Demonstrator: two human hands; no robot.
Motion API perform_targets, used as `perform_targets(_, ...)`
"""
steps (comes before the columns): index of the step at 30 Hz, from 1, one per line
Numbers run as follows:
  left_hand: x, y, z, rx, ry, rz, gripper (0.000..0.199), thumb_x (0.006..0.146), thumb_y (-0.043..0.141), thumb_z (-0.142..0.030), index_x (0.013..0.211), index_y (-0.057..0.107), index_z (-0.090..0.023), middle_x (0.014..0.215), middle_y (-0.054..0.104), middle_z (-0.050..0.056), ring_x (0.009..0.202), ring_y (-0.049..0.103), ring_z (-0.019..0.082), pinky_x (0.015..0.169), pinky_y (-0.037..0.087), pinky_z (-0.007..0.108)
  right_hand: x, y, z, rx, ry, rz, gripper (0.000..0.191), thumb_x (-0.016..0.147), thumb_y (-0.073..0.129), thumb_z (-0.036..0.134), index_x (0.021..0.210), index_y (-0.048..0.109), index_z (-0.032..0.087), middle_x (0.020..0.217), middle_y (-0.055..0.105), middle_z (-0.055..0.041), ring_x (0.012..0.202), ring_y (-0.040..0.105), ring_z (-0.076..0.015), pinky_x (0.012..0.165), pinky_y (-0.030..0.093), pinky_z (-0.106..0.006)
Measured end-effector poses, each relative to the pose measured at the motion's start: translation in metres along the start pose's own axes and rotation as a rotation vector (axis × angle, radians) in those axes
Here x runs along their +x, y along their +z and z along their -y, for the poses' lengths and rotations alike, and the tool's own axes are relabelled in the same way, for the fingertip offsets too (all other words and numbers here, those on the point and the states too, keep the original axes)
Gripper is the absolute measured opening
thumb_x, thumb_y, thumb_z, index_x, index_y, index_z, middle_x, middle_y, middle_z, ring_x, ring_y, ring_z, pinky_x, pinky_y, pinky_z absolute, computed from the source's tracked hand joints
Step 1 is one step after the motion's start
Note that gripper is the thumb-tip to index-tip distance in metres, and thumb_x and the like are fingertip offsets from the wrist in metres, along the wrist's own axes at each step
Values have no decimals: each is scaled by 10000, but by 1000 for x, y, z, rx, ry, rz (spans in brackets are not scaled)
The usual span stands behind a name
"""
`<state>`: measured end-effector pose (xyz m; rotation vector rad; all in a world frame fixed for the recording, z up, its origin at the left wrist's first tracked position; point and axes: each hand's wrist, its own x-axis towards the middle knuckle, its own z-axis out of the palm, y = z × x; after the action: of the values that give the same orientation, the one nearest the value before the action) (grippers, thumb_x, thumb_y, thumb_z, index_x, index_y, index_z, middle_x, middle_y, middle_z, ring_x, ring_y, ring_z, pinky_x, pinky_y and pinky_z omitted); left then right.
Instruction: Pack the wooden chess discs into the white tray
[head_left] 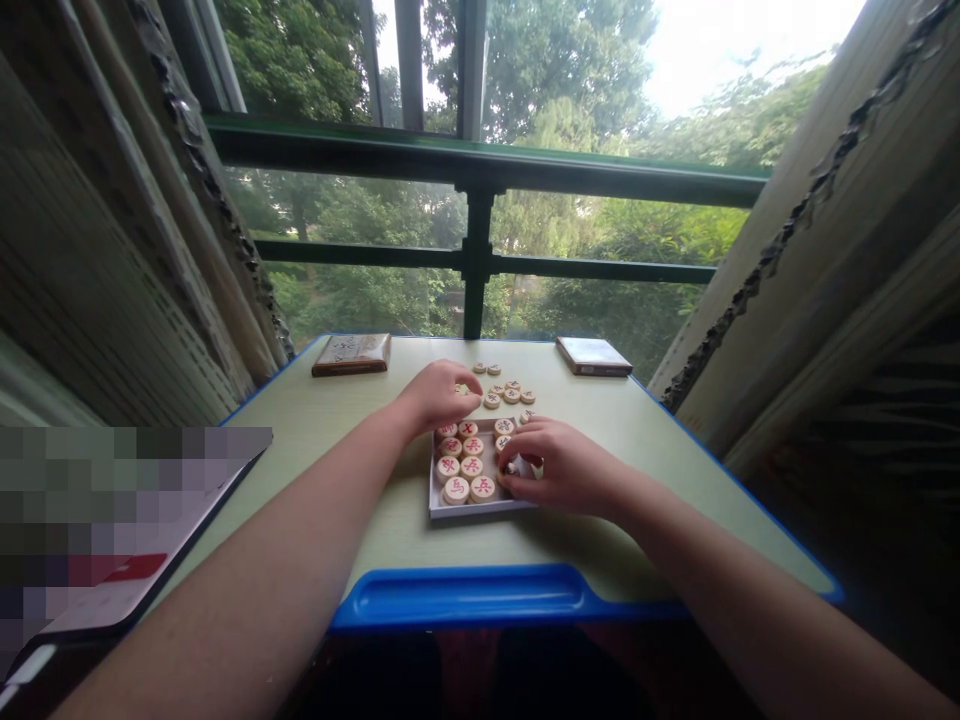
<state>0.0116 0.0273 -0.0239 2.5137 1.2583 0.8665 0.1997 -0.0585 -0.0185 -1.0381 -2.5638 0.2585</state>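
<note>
- Two bare hands are over one table (660, 470), one on each side of a shallow box (480, 508).
- Eight round pieces with red signs (472, 467) sit in the box on its left side, in two lines of four.
- Two round pieces with dark signs (504, 427) show on the right side of the box, one partly behind fingers. More may be under the hand.
- Eight loose pieces (511, 396) can be counted on the table past the box, and one more peeks out by the left fingers.
- The left hand (442, 392) is above the far left corner of the box. The loose pieces are just beside it, to its right.
- Its fingers curl down, with the thumb near them. I cannot tell if they pinch the piece there.
- The right hand (564, 465) is over the right side of the box, so the red pieces lie to its left.
- Its thumb and fingers bend round like a hook, with a piece at the tips. I cannot tell if they grip it.
- Both arms reach forward and lean in toward the middle.
- Two flat cases, a left one (352, 355) and a right one (594, 356), lie near the table's far corners.
</note>
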Motion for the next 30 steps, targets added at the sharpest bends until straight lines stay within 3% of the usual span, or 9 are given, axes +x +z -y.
perform_targets(11, -1, -2, -4, -17, -1, 27, 182, 669, 560, -248, 761, 707, -189, 823, 676, 32, 827, 585, 188, 809, 432, 293, -2, -3, -2, -53, 19, 8, 66, 710, 592, 227, 712, 630, 173, 674, 613, -26, 655, 493, -134, 678, 383, -263)
perform_targets(16, -4, -5, -12, -54, 51, 128, 301, 619, 643, -311, 901, 688, -214, 1021, 627, 51, 1026, 510, 239, 906, 390, 341, -2, -4, -3, -52, 56, 13, 67, 703, 597, 222, 717, 637, 171, 677, 607, -30, 667, 496, -136, 668, 378, -255)
perform_targets(20, -8, -7, -21, -44, 19, 236, 442, 555, 694, -288, 995, 651, -264, 1200, 530, 40, 1168, 379, 280, 984, 324, 394, -2, -6, -3, -17, 33, 15, 68, 711, 594, 215, 725, 642, 170, 671, 598, -17, 654, 484, -123, 666, 369, -247)
perform_targets(25, -11, -8, -26, 10, 6, 342, 568, 563, 699, -352, 1113, 572, -287, 1319, 407, 39, 1232, 279, 298, 1013, 270, 440, -4, -7, -7, -26, 76, -79, 105, 741, 569, 237, 725, 647, 169, 624, 538, -12, 643, 462, -124, 613, 347, -235)
perform_targets(30, -11, -4, -26, 26, 7, 363, 581, 570, 702, -375, 1125, 557, -286, 1335, 374, 49, 1259, 238, 308, 1022, 253, 442, -4, -5, -12, -71, 95, -193, 97, 735, 566, 218, 760, 649, 174, 623, 522, -10, 645, 454, -127, 613, 345, -238)
